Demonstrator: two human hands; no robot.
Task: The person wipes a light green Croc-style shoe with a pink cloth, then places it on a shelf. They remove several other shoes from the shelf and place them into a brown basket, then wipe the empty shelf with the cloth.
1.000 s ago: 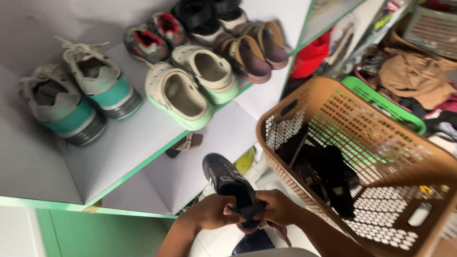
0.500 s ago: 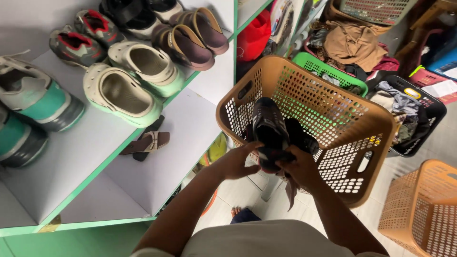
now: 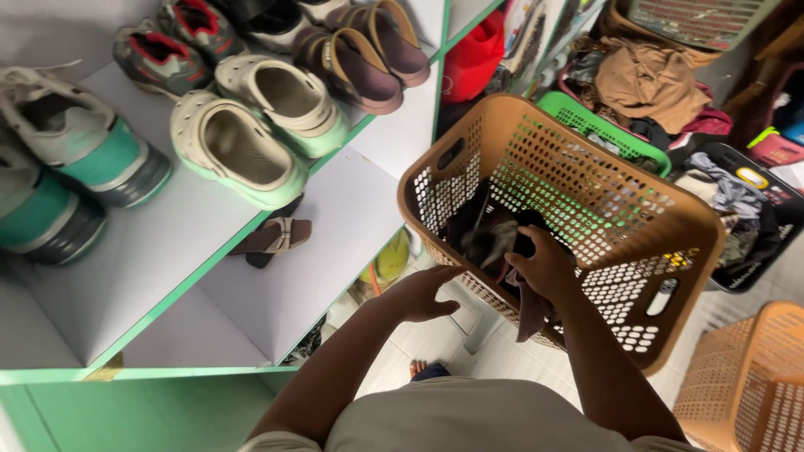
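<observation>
— What's the biggest thing that holds anything here?

— The green-edged shelf unit (image 3: 209, 251). Its upper shelf carries seven shoes that I can count: two grey-and-teal sneakers (image 3: 79, 159) at the left, two cream clogs (image 3: 251, 138), one grey-and-red trainer (image 3: 163, 59) with the red-lined one behind it, and two brown sandals (image 3: 368, 54). More dark shoes sit at the top edge, cut off. The lower shelf has a single brown-strapped sandal (image 3: 272, 238).

— And next in size?

— The tan laundry basket (image 3: 636, 218), perforated, tilted toward the person. It holds dark items (image 3: 494, 234), blurred; I cannot tell how many. A second tan basket (image 3: 745, 377) shows at the lower right, its contents out of view. Behind, a green basket (image 3: 586, 117) and a black one (image 3: 737, 209) both hold heaped clothes, with a brown garment (image 3: 653, 75) on top of the pile.

— Where are the hands?

— The right hand (image 3: 544, 268) is over the near rim of the tan laundry basket, fingers curled on dark cloth that hangs down over the rim. The left hand (image 3: 423, 293) is just outside the basket below its rim, fingers loose and half spread, gripping nothing.

— So four baskets?

— Four that I can count.
</observation>
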